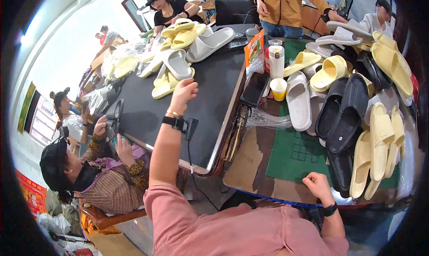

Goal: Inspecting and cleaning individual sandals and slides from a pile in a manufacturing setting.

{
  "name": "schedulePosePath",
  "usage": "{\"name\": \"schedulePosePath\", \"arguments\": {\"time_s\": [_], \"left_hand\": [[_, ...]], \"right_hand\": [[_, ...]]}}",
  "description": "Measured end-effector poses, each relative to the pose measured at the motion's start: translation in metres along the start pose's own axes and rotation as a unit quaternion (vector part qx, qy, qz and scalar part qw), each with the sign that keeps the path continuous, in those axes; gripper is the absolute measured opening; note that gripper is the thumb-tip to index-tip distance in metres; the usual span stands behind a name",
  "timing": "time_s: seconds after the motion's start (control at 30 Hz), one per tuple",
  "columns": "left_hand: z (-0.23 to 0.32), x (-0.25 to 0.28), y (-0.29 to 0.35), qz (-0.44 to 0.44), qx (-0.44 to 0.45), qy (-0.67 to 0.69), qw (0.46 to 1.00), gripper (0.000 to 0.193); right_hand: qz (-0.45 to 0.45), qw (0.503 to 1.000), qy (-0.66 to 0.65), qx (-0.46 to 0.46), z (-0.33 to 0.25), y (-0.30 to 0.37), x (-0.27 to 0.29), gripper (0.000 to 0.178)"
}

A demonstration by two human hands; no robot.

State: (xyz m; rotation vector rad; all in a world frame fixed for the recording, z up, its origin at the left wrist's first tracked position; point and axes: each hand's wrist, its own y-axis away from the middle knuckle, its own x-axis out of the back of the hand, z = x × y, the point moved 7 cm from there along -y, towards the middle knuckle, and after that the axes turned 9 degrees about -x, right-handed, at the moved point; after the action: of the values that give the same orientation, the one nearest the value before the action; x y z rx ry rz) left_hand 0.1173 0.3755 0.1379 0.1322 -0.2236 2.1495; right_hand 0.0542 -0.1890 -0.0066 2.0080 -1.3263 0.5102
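Observation:
My left hand is raised over the black table, its fingers curled and nothing showing in them. Just past it lie a grey slipper and a yellow slipper; from here I cannot tell whether the hand touches them. My right hand is loosely closed at the near edge of the brown and green table, with nothing visible in it. To its right, yellow slippers lean in a heap beside black slippers. A white slipper lies farther back on the green mat.
A white bottle, a yellow and white cup and a phone stand or lie between the tables. More slippers are piled at the black table's far end. A co-worker sits close on my left; other people are around. A cable hangs from my left wrist.

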Motion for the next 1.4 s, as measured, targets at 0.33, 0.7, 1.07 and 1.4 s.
{"name": "schedulePosePath", "arguments": {"time_s": [0.33,0.7,1.07,1.4], "left_hand": [[-0.083,0.105,-0.091,0.073,0.06,-0.109,0.989,0.048],[-0.009,-0.034,0.047,-0.238,-0.133,-0.401,0.875,0.035],[-0.004,0.171,0.04,0.093,-0.021,-0.633,0.768,0.055],[-0.016,0.13,0.017,-0.045,0.03,-0.216,0.975,0.055]], "right_hand": [[0.027,0.998,-0.054,-0.005,0.007,0.0,0.002,0.024],[0.037,0.997,-0.055,-0.029,0.016,-0.001,-0.004,0.022],[0.059,0.997,-0.055,0.015,0.008,0.002,-0.001,0.017],[0.065,0.995,-0.07,0.008,0.008,0.004,0.0,0.018]]}}
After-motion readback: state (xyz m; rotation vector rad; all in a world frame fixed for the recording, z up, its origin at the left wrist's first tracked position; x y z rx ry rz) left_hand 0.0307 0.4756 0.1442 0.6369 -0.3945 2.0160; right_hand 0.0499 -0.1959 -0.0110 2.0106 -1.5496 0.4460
